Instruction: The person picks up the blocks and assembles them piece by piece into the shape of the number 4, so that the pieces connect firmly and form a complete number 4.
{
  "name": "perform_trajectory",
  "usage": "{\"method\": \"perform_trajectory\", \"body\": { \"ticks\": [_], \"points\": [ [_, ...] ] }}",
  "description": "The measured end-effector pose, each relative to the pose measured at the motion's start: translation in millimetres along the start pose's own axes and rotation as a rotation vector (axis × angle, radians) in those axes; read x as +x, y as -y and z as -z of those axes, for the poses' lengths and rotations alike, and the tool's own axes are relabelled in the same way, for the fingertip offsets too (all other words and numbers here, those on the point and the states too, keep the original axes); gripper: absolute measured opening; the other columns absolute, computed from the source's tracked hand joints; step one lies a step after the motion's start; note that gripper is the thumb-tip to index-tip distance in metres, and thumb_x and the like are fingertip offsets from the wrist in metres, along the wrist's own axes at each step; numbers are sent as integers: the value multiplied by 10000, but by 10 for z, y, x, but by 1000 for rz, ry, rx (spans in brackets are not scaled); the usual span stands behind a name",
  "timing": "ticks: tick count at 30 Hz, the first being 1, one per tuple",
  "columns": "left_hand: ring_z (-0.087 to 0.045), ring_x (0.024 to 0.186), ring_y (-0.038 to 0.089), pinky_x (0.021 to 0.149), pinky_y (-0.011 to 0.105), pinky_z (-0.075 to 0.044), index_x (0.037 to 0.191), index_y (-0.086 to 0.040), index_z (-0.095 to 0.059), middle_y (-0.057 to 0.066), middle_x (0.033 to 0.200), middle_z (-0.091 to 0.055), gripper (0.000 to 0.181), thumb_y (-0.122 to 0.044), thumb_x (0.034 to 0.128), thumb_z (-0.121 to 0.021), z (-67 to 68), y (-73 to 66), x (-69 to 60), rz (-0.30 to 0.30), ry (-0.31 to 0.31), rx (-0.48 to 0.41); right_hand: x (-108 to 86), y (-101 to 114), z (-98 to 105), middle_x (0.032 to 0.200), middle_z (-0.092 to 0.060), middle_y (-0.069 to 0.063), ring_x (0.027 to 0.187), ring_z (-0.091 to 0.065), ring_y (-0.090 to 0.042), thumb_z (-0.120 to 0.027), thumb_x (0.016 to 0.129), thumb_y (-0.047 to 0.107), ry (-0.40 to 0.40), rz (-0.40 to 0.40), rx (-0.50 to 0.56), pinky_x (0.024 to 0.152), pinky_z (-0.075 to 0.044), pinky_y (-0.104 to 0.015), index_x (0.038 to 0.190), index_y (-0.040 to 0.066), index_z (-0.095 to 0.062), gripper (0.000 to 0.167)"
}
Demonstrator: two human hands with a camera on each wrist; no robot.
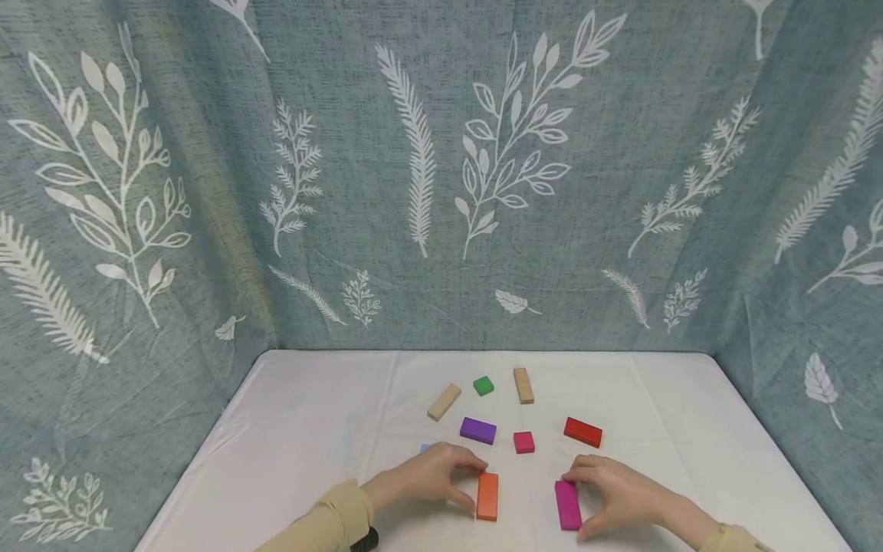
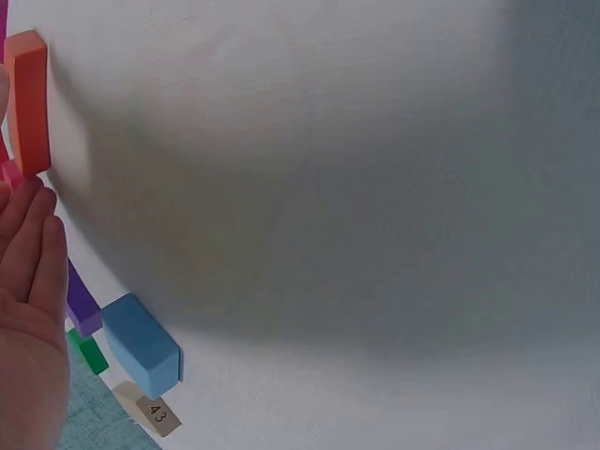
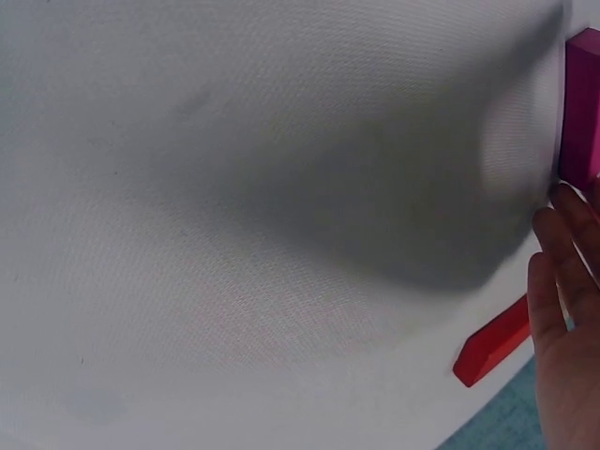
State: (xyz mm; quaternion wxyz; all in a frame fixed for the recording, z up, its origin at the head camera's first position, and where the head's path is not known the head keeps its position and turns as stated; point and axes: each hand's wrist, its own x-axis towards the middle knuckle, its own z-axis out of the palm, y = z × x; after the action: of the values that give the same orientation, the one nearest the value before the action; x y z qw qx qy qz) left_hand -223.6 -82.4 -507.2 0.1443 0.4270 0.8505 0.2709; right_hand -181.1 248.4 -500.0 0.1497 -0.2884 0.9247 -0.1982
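Note:
My left hand [image 1: 436, 475] pinches an orange block [image 1: 487, 497], fingertips by its far end and thumb at its near left corner. In the left wrist view, the fingers [image 2: 42, 253] meet one end of that block. To the right, my right hand [image 1: 617, 491] pinches a magenta block [image 1: 568, 505] lengthwise, with fingertips at the far end and thumb at the near end. The right wrist view shows only part of the magenta block [image 3: 581, 112]. A blue block [image 2: 141, 342] is mostly hidden behind the left hand in the head view.
Beyond the hands lie a purple block [image 1: 478, 431], a small pinkish-red block [image 1: 523, 442], a red block [image 1: 582, 432], a small green block [image 1: 484, 386] and two plain wooden blocks, one left [image 1: 444, 402], one right [image 1: 523, 386]. A patterned curtain [image 1: 441, 307] borders the white table [image 1: 310, 414].

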Motion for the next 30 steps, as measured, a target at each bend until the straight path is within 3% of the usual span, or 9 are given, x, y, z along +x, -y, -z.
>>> {"method": "perform_trajectory", "body": {
  "ticks": [12, 22, 30],
  "points": [
    [-611, 1027, 29, 936, 186, -469, 1164, -84, -663, -46, 1100, -697, 571, -364, 695, -830, -47, 0, -11, -15, -45, 60, -3, -12, -17, 1109, -589, 106, 979, -520, -53, -759, 677, 592, 2, -30, 2, 875, -535, -355, 1194, 200, -629, 662],
    [-603, 1042, 30, 949, 184, -467, 1144, -106, -674, -57, 1086, -683, 564, -401, 688, -827, -126, -11, -46, -44, -104, 100, -11, -34, -33, 1083, -568, 153, 962, -509, -24, -747, 688, 597, -15, -12, 28, 870, -526, -307, 1188, 195, -631, 653],
    [-604, 1055, 41, 950, 188, -468, 1137, -93, -676, -49, 1092, -681, 571, -395, 680, -835, -131, -36, -49, -50, -112, 111, -10, -35, -42, 1081, -560, 161, 969, -508, -23, -762, 687, 572, -22, -16, 27, 882, -521, -311, 1185, 203, -632, 633]
  ]
}}
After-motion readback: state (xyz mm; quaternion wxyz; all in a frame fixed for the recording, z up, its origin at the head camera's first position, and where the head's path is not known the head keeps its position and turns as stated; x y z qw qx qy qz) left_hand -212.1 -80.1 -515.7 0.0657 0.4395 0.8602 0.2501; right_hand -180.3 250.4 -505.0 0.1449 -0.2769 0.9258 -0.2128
